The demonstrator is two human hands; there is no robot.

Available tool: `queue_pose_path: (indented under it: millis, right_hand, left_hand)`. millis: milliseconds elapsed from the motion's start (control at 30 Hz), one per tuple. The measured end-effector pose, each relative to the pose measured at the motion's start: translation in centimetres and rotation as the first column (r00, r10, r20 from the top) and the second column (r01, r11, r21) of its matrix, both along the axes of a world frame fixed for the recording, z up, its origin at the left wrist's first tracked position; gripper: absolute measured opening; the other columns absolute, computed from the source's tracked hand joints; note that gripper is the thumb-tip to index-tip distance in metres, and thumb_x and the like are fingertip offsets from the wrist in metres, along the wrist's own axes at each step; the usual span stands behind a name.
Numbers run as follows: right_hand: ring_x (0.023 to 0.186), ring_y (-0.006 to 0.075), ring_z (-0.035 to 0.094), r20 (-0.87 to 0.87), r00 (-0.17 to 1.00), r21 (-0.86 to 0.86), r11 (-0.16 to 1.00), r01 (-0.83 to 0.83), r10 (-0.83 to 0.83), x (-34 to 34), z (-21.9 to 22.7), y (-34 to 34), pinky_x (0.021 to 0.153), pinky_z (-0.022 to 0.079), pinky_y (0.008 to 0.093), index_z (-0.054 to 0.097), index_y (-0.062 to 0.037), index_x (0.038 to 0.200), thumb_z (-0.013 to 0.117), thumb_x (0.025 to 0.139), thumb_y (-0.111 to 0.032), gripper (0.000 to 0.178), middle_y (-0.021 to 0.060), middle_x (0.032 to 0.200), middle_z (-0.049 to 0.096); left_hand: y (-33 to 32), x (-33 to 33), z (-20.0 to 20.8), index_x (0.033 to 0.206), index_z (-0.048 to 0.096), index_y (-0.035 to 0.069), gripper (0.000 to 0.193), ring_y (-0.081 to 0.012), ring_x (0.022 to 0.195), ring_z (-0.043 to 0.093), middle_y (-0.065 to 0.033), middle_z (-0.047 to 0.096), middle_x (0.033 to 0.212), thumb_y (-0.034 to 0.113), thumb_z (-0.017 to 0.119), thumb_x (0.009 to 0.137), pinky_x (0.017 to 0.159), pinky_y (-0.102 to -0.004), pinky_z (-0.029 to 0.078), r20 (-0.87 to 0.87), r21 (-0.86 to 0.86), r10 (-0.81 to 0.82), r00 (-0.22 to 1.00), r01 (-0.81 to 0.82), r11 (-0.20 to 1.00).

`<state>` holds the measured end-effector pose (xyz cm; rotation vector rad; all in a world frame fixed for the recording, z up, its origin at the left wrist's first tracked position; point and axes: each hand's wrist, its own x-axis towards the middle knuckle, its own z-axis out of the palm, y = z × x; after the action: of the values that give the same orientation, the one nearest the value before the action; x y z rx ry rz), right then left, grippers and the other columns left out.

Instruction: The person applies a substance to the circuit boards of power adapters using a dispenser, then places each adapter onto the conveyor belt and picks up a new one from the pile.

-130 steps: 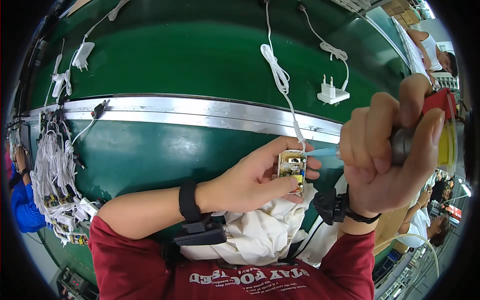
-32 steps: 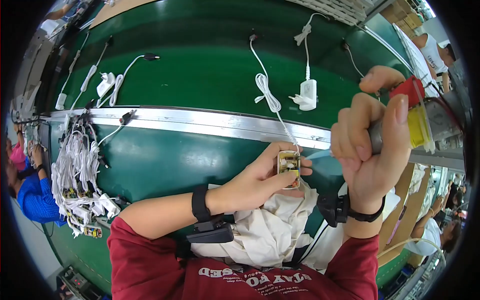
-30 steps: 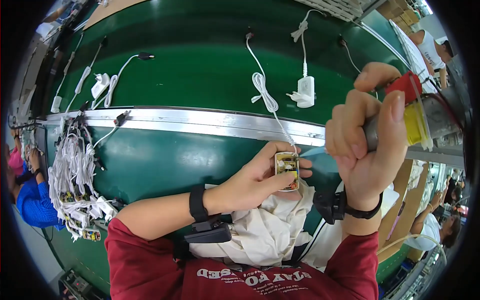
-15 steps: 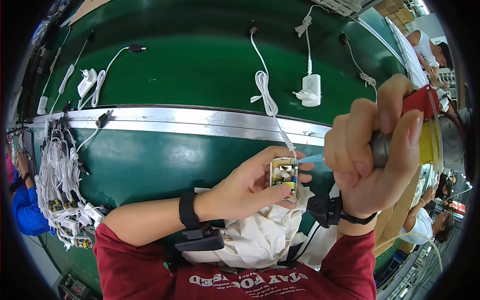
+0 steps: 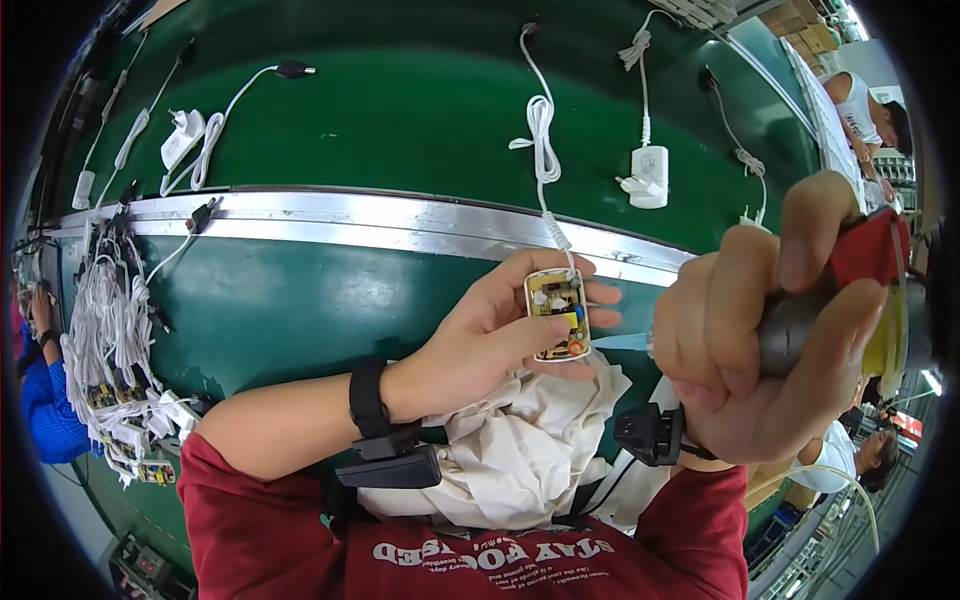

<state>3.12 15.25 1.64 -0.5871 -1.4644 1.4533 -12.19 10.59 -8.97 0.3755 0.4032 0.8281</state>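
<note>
My left hand [image 5: 480,325] is closed around an opened power adapter [image 5: 556,296], thumb across its circuit board. The white half-shell faces up with its components exposed. From its far end a white cable [image 5: 543,140] runs over the metal rail, bundled into a coil. My right hand [image 5: 765,320] grips a glue dispenser [image 5: 795,330] with a grey body, a red part and a yellow part. The dispenser's tapered light-blue nozzle [image 5: 625,342] points left, its tip at the adapter's near right edge. Whether the tip touches the board I cannot tell.
A metal rail [image 5: 400,212] crosses the green bench. Beyond it lie white adapters [image 5: 650,178] with cables. At left hangs a heap of white cables [image 5: 105,320] with open boards. White cloth [image 5: 500,440] covers my lap. Other people [image 5: 65,400] work on both sides.
The adapter has moved up and slightly left in my left hand. The nozzle tip has gone from the cable end of the board to its nearer right edge. My right hand has shifted right.
</note>
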Motion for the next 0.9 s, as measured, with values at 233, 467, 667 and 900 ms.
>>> queue_pose_path:
  millis: [233,467,667,900]
  right_hand:
    - [0.036,0.0080,0.030,-0.141,0.977,-0.001,0.987,-0.160,0.159,0.1,-0.3,0.4,0.036,0.027,0.0225,0.031,-0.0096,0.095,0.032,0.098,-0.043,0.034,0.0005,0.051,0.038]
    - [0.036,0.0084,0.031,-0.015,0.998,-0.234,0.971,0.048,-0.053,-1.1,1.9,-1.2,0.037,0.028,0.0227,0.031,-0.0096,0.094,0.034,0.098,-0.042,0.033,0.0008,0.051,0.038]
    - [0.036,0.0087,0.032,-0.019,1.000,-0.244,0.970,0.018,-0.023,-1.3,1.7,-1.8,0.037,0.029,0.0230,0.031,-0.0098,0.094,0.036,0.097,-0.042,0.033,0.0009,0.052,0.039]
    - [0.036,0.0092,0.033,-0.058,0.997,-0.194,0.979,-0.058,0.048,-1.4,0.8,-1.2,0.037,0.029,0.0233,0.032,-0.0100,0.095,0.037,0.097,-0.043,0.034,0.0011,0.052,0.039]
  left_hand:
    - [0.2,-0.3,0.4,0.130,0.033,0.007,0.041,-0.0246,0.120,0.048,-0.0134,0.045,0.131,0.001,0.043,0.091,0.090,-0.0420,0.051,0.026,-0.020,-0.023,0.999,0.023,1.000]
    - [0.3,-0.1,0.1,0.132,0.031,0.007,0.041,-0.0251,0.122,0.046,-0.0141,0.044,0.132,0.007,0.044,0.094,0.093,-0.0435,0.049,0.093,-0.070,-0.010,0.996,0.016,0.997]
    - [0.1,-0.1,-0.1,0.135,0.028,0.006,0.043,-0.0245,0.127,0.041,-0.0150,0.040,0.135,0.013,0.043,0.096,0.099,-0.0471,0.043,0.236,-0.117,-0.033,0.971,0.062,0.991]
    - [-0.1,0.0,-0.5,0.137,0.026,0.006,0.045,-0.0236,0.127,0.040,-0.0148,0.038,0.136,0.016,0.043,0.096,0.102,-0.0479,0.040,0.286,-0.094,-0.041,0.957,0.070,0.993]
